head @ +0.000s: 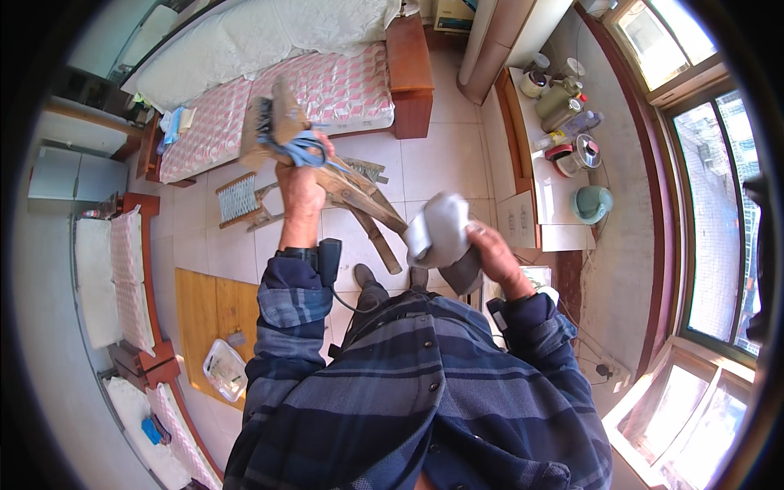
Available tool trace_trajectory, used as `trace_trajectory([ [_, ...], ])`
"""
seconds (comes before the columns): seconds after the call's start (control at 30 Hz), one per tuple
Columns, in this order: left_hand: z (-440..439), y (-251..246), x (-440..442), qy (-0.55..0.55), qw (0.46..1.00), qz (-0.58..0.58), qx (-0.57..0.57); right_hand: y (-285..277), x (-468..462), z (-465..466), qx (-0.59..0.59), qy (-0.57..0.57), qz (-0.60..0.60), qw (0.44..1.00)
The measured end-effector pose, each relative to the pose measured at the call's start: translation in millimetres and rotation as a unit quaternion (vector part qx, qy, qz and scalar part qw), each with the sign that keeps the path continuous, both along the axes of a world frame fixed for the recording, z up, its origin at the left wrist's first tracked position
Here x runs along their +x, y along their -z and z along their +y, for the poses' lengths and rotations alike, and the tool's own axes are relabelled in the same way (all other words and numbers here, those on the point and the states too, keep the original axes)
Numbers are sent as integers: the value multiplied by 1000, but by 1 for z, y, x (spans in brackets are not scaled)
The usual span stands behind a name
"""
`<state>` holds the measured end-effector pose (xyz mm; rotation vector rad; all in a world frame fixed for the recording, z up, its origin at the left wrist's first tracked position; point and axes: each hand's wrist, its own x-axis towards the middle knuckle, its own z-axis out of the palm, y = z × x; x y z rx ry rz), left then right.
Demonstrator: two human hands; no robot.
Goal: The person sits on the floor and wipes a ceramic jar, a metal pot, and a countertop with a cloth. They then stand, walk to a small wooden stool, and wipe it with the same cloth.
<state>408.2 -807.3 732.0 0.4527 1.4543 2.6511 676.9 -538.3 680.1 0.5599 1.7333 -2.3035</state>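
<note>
My left hand [304, 195] grips a wooden bench-like stand [350, 194] with blue cloth strips [301, 149] tied round it near the fingers. The stand is raised at a slant, its broad upper end towards the sofa and its wooden legs reaching towards my feet. In my right hand [497, 256] is a bunched grey-white cloth [442, 229], blurred, close to the end of one leg. A darker grey part hangs below the cloth. Beneath the raised stand, a low folding stool with a corded seat [238, 200] lies on the tiled floor.
Ahead stands a sofa with a pink-patterned cushion [318, 92] and a red-brown wooden arm [411, 73]. At right, a white-topped cabinet [560, 236] bears flasks, bottles and a kettle. A wooden table [202, 306] with a plastic tub [225, 369] is at left, near more cushioned seats.
</note>
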Motion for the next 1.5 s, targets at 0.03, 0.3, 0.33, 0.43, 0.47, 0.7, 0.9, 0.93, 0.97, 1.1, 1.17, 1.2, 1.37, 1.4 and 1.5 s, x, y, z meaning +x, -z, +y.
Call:
trace_trajectory([
  [0.03, -11, 2, -3, 12, 998, -43, 43, 4, -2, 9, -40, 52, 21, 998],
  [0.3, -55, -9, 17, 71, 975, -119, 171, 97, -68, 0, -248, 164, -54, 953],
  [0.33, -53, -10, 23, 63, 974, -123, 181, 104, -80, -9, -296, 153, -47, 942],
  [0.43, -45, -15, 37, 26, 981, -108, 159, 100, -97, -37, -324, 185, -103, 922],
  [0.47, -43, -17, 39, 17, 984, -93, 150, 93, -97, -47, -321, 196, -121, 919],
  [0.7, -21, -26, 37, -162, 987, 1, 19, 59, -59, -67, -294, 78, -130, 944],
  [0.9, -20, -9, 36, -222, 974, 32, -29, 38, -2, -32, -355, 28, -89, 930],
  [0.93, -17, -2, 36, -228, 972, 34, -45, 30, 5, -24, -322, 18, -84, 943],
  [0.97, -14, 5, 36, -230, 970, 52, -53, 23, 9, -17, -325, -9, -49, 944],
  [1.1, -5, 31, 56, -164, 961, -43, -219, -11, -9, 0, -163, -29, -22, 986],
  [1.17, 8, 42, 77, -178, 973, -5, -148, -33, -22, -5, -108, -57, -14, 992],
  [1.2, 11, 45, 82, -196, 966, 13, -169, -48, -24, -6, -102, 9, 34, 994],
  [1.37, 18, 44, 116, -36, 974, -75, -210, -111, -54, 7, 182, 14, 113, 977],
  [1.4, 21, 44, 126, 3, 986, -50, -161, -114, -61, 3, 179, -1, 93, 979],
  [1.5, 33, 51, 148, 74, 977, -59, -193, -110, -69, -14, 120, -64, 72, 988],
])
